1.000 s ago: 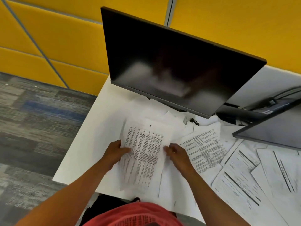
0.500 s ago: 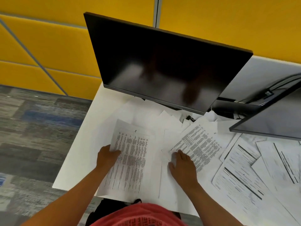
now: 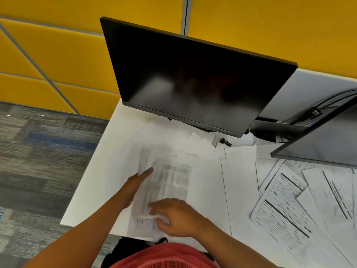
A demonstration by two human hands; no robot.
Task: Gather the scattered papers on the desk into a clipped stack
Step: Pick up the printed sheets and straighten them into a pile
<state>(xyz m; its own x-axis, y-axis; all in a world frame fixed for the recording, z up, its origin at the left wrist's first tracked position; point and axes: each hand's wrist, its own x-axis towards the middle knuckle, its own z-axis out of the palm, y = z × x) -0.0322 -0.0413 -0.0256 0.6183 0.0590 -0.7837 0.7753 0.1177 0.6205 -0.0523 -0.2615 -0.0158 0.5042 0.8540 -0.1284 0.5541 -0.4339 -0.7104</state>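
- Lying flat against the left edge of a printed sheet [image 3: 170, 180], the left hand [image 3: 135, 187] keeps its fingers straight and together, thumb side up, released and clasping nothing.
- Printed sheet: blurred by motion, it lies near the front left part of the white counter [image 3: 92, 190], on top of other white pages.
- Right hand [image 3: 176, 217]: it sits at the near end of that sheet with fingers bent toward the left; the blur hides whether they pinch the paper's edge or only press it, so I cannot tell its grip.
- Scattered papers [image 3: 289, 206]: they cover the counter to the right, overlapping at angles, several with black printed lines and headings, some blank side up.
- More blank pages [image 3: 195, 142] fan out behind the sheet, reaching under the lower edge of the dark monitor [image 3: 193, 78].
- A small black binder clip [image 3: 225, 142] lies among the pages just below the monitor's lower right corner, apart from both hands.
- Second screen [image 3: 324, 146]: it juts in from the right, above the papers, with dark cables [image 3: 316, 111] behind it.
- Yellow wall panels [image 3: 58, 55] stand behind the counter, and grey patterned carpet [image 3: 38, 151] shows at left.
- A red shirt [image 3: 164, 256] fills the bottom edge.
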